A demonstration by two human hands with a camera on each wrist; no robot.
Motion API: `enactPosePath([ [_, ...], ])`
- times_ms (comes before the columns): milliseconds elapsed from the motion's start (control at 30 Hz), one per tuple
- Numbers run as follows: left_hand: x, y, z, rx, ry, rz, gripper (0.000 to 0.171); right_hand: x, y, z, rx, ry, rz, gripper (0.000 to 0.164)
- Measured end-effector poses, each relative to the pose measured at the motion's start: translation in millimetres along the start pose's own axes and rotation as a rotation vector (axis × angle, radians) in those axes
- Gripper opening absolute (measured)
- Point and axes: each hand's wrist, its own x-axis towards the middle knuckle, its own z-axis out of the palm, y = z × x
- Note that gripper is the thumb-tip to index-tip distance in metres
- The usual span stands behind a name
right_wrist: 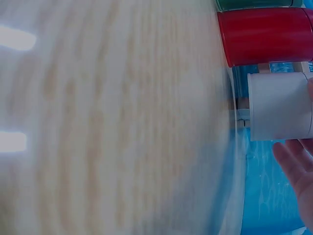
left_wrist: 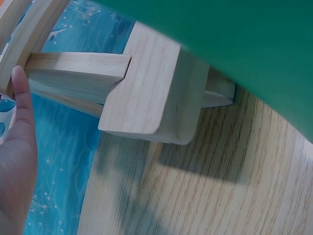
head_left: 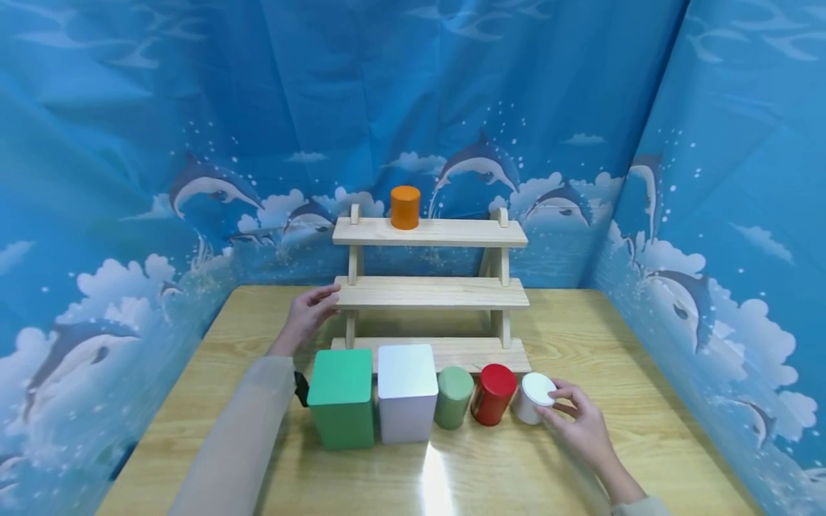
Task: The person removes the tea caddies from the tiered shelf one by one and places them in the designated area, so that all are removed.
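At the right of the row in front of the shelf, my right hand (head_left: 578, 423) grips a small white lidded canister (head_left: 532, 400) near its top, thumb and fingers on either side of the lid. In the right wrist view the canister (right_wrist: 279, 106) stands beside a red canister (right_wrist: 269, 36), with part of the hand (right_wrist: 298, 171) cut off by the frame. My left hand (head_left: 310, 315) touches the left end of the middle tier of a wooden three-tier shelf (head_left: 432, 292). The left wrist view shows one straight digit (left_wrist: 23, 98) against the tier's edge; the other fingers are out of frame.
A green box (head_left: 342, 401), a white box (head_left: 406, 394) and a pale green canister (head_left: 454, 398) stand in a row before the shelf, left of the red one. An orange canister (head_left: 405, 208) sits on the top tier. Blue dolphin-print curtains (head_left: 413, 93) enclose the wooden table (head_left: 568, 337).
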Motion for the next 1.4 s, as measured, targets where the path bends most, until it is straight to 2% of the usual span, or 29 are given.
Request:
enactPosePath([
  [333,1.0,-1.3,-0.5,-0.003,-0.001,-0.003,0.047,-2.6,10.1,-1.1,0.034,-0.061,0.015,0.028],
  [600,1.9,0.6,-0.1,0.020,0.019,-0.006,0.045,4.5,6.9,-5.4,-0.043,-0.127,0.122,0.017],
  [700,1.5,0.9,-0.1,0.021,0.021,-0.005,0.046,6.0,3.8,-6.1,-0.052,-0.139,0.136,0.016],
  [933,1.4,-0.2,-0.1,0.026,0.002,0.000,0.046,6.7,0.7,-10.0,-0.043,-0.121,0.094,0.013],
  [1400,0.6,0.0,-0.7,0.068,-0.010,0.009,0.047,19.9,-3.7,-13.8,-0.022,-0.089,0.002,0.021],
])
